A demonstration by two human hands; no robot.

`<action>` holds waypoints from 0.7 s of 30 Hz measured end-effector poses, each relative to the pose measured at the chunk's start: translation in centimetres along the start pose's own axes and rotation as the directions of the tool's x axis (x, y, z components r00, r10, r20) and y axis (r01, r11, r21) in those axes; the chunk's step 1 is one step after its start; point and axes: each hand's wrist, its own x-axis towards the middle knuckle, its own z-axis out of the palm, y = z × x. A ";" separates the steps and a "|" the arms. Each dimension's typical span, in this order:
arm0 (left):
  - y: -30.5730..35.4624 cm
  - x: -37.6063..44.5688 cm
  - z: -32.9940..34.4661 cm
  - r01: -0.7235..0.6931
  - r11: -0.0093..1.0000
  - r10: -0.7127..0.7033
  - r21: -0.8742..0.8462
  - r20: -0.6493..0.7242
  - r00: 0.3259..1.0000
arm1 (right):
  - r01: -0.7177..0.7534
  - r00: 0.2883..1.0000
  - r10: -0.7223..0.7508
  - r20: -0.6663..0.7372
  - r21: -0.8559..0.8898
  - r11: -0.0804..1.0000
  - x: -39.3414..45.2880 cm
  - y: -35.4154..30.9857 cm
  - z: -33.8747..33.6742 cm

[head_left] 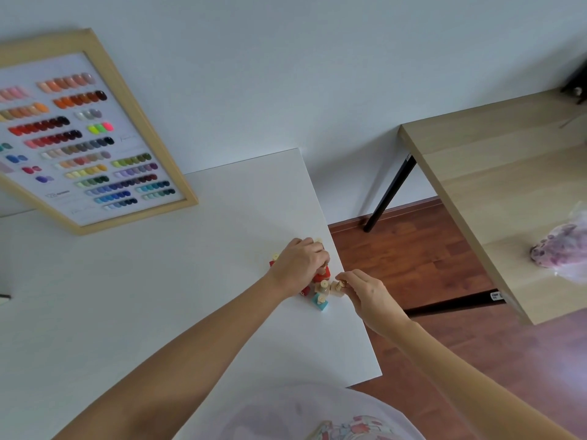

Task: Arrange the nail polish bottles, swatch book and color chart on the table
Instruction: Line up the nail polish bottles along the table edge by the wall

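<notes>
Clearly two bare hands work at the right edge of the white rectangular table (pixel 158 312), over a tight cluster of small square nail polish bottles (pixel 320 289) with cream round caps. About six caps or bodies can be counted, though the left hand hides part of the group, so the exact number cannot be told. One light blue bottle (pixel 320 302) stands nearest, a beige bottle (pixel 323 288) just behind it, a tan bottle (pixel 337 289) to the right, and red bottles (pixel 321 277) sit under and beside the left hand.

The left hand (pixel 300 268) lies curled over the far part of the cluster, fingers closed down around bottles there; which ones it grips cannot be told. The right hand (pixel 365 293) pinches narrowly, its fingertips on the cap of the tan bottle.

One wood-framed colour chart (pixel 79 144) with rows of painted nail tips stands at the far left of the table, against the pale wall (pixel 286 74).

To the right, well apart, stands a light wooden table (pixel 495 185) with black legs; one clear plastic bag (pixel 562 249) with purplish contents rests on it. Reddish-brown wooden flooring (pixel 413 258) shows between the tables.
</notes>
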 end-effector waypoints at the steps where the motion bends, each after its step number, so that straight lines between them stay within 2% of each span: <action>1: -0.1 0.0 -0.3 0.009 1.000 -0.009 -0.019 -0.009 1.000 | -0.005 1.000 0.005 -0.007 0.003 1.000 0.0 0.0 0.0; 10: -1.5 -3.9 -8.6 0.054 0.986 -0.081 -0.160 -0.167 0.983 | 0.013 1.000 -0.013 0.001 0.030 0.999 1.7 -0.2 0.1; 14: -2.2 -7.1 -9.2 0.104 0.981 -0.125 -0.162 -0.125 0.984 | 0.020 1.000 -0.020 0.014 0.039 0.999 2.3 -0.2 0.5; 21: -3.1 -8.9 -4.6 0.217 0.960 -0.227 -0.176 -0.038 0.973 | 0.021 1.000 -0.022 0.010 0.053 0.998 3.3 -0.2 0.8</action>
